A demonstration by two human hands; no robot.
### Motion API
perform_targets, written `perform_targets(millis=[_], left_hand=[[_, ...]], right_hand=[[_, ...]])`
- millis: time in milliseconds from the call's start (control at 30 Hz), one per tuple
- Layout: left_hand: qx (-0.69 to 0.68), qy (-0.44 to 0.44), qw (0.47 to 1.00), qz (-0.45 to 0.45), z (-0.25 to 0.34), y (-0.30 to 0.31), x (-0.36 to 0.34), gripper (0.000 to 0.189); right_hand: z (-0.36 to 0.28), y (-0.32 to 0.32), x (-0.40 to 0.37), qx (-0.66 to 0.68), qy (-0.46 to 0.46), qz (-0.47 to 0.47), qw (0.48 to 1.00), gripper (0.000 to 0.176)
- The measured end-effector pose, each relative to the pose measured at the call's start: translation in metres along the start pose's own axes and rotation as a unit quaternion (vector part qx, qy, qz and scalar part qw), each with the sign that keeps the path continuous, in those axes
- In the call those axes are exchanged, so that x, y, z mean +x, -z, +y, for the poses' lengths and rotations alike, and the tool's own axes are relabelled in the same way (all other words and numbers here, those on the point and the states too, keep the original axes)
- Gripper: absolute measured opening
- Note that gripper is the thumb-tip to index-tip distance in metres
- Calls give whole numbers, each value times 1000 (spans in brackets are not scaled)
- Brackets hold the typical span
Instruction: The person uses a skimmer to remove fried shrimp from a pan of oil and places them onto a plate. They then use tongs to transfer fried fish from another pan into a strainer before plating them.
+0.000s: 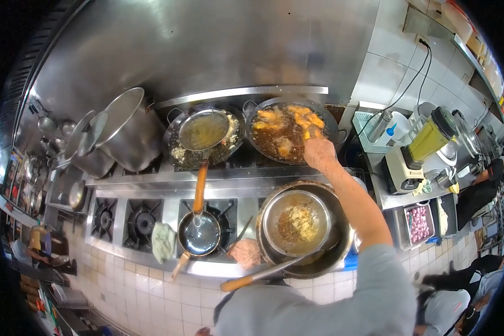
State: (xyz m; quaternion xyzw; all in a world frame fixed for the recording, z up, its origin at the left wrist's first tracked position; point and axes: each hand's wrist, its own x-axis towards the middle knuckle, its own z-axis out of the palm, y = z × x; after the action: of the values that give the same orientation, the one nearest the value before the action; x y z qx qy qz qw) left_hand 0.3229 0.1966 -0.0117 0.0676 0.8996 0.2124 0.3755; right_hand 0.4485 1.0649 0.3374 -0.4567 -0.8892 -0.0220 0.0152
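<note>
My right hand [320, 153] reaches over the right edge of a wok [331, 119] of dark, bubbling oil. Its fingers are closed and point down at orange-yellow battered pieces [307, 116]; what they hold is too small to tell. More pieces [270, 119] float at the left of the oil. Beside this wok is a second wok [238, 151], with a wooden-handled strainer [203, 130] resting over it. Below my forearm a metal bowl [270, 215] with yellow and brown bits sits in a larger pot [269, 257]. My left hand does not show.
A small pan [200, 233], a green cloth [163, 242] and a pinkish crumpled cloth [245, 253] lie along the front burners. A wooden-handled ladle [263, 274] crosses the big pot's rim. Tall pots [130, 131] stand left, a blender [428, 140] right. People [447, 308] are at lower right.
</note>
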Motion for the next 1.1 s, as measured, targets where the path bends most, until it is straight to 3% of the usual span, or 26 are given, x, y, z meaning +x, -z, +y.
perform_targets(millis=[100, 267, 367, 533, 667, 767, 933, 1100], left_hand=[[-157, 7, 986, -57, 5, 5, -17, 43], [-159, -26, 987, -7, -32, -9, 2, 32], [-63, -27, 998, -5, -19, -4, -2, 33], [-43, 18, 999, 12, 3, -1, -3, 33], [-59, -32, 998, -16, 1, 3, 1, 34], [-173, 104, 978, -48, 60, 16, -44, 43], [-120, 70, 989, -49, 62, 22, -38, 43], [-147, 66, 986, -52, 72, 27, -28, 42]], right_hand=[[1, 2, -1, -6, 0, -6, 1000, 23], [3, 14, -5, 25, -34, 73, 996, 21], [-5, 12, -14, 32, 53, 113, 992, 21], [9, -11, -15, 22, 30, 103, 994, 22], [26, 5, -31, 17, -1, 25, 1000, 23], [35, 12, -38, 3, -11, 24, 1000, 23], [40, 19, -33, -8, -61, -14, 998, 23], [50, 38, -27, -7, -72, 40, 997, 22]])
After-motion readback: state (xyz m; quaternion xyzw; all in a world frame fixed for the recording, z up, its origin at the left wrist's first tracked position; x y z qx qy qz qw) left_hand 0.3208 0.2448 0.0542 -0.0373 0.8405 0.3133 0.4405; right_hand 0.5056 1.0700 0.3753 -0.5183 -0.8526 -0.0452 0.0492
